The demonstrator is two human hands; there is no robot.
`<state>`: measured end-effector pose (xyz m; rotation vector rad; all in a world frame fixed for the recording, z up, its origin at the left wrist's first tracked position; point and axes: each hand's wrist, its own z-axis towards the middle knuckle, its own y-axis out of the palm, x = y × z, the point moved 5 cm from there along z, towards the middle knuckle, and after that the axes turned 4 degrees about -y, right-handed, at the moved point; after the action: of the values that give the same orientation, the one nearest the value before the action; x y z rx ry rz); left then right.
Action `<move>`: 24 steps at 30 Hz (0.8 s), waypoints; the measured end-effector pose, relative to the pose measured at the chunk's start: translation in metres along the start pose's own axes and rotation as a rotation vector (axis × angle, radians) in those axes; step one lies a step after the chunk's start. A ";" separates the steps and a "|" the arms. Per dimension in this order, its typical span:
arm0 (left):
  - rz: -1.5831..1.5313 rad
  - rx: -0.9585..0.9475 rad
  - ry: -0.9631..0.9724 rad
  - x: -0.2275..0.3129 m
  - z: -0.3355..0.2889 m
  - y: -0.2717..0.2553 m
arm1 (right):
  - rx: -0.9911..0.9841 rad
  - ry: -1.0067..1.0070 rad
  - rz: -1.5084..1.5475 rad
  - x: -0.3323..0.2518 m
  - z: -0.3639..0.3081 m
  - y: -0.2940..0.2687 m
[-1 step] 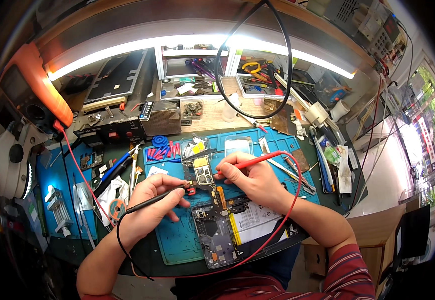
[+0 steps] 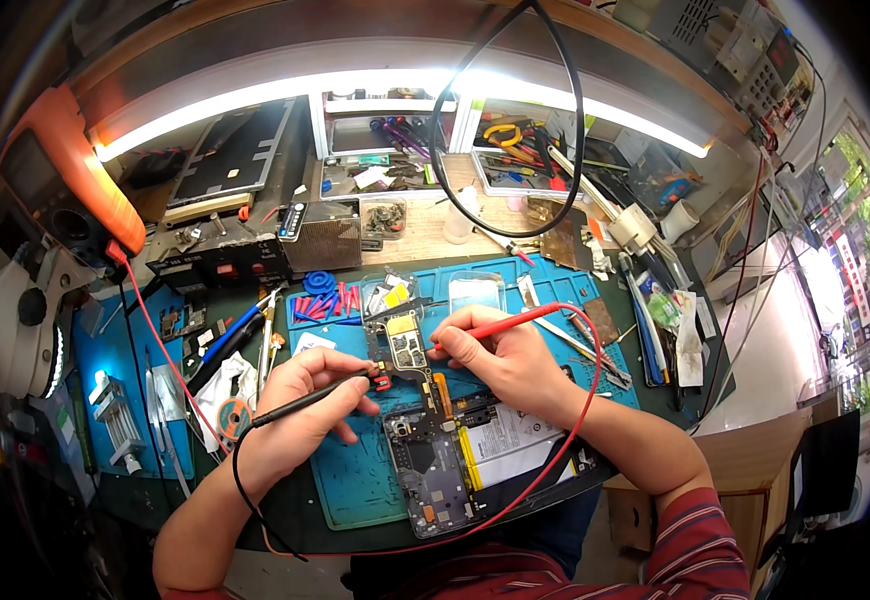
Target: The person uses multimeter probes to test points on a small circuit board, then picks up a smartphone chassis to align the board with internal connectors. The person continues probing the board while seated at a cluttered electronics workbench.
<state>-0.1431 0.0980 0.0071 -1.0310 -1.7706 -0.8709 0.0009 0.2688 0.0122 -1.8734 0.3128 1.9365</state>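
Observation:
My left hand point(image 2: 305, 410) is closed around a black multimeter probe point(image 2: 300, 402), its tip at the lower left edge of a bare circuit board point(image 2: 408, 345). In my right hand point(image 2: 503, 355) a red multimeter probe point(image 2: 515, 323) slants down toward the board's right side; whether either tip touches the board I cannot tell. Below the board lies an opened phone or tablet point(image 2: 430, 490) with a white battery point(image 2: 515, 448) and an orange flex cable point(image 2: 443, 395). All this rests on a blue repair mat point(image 2: 350, 490).
An orange multimeter point(image 2: 85, 165) stands at the far left, the red lead point(image 2: 170, 350) running from it. Behind the mat are a power unit point(image 2: 225, 265) and tool trays point(image 2: 375, 180). A black cable loop point(image 2: 577, 110) hangs overhead. Tweezers and pens point(image 2: 645, 320) stand at right.

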 end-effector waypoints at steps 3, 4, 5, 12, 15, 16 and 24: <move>0.003 0.005 -0.004 0.000 0.000 0.000 | -0.039 0.039 -0.032 0.003 0.000 -0.002; 0.005 0.006 -0.007 0.000 0.000 0.000 | -0.028 0.030 -0.027 0.002 0.000 -0.002; 0.005 0.008 -0.006 0.000 0.000 0.000 | -0.017 0.022 -0.022 0.000 0.000 -0.001; 0.010 0.011 -0.010 0.000 0.000 0.000 | -0.012 0.037 0.022 -0.004 0.000 -0.001; 0.008 0.015 -0.016 0.001 0.000 0.000 | -0.022 0.039 0.040 -0.003 -0.001 0.000; 0.008 0.017 -0.018 0.002 0.000 0.000 | -0.023 0.037 0.036 -0.003 -0.001 0.000; 0.009 0.011 -0.011 0.003 -0.001 0.001 | -0.038 0.036 0.011 -0.001 0.000 -0.001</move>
<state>-0.1428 0.0983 0.0098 -1.0378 -1.7771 -0.8499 0.0013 0.2690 0.0134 -1.9366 0.3002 1.9298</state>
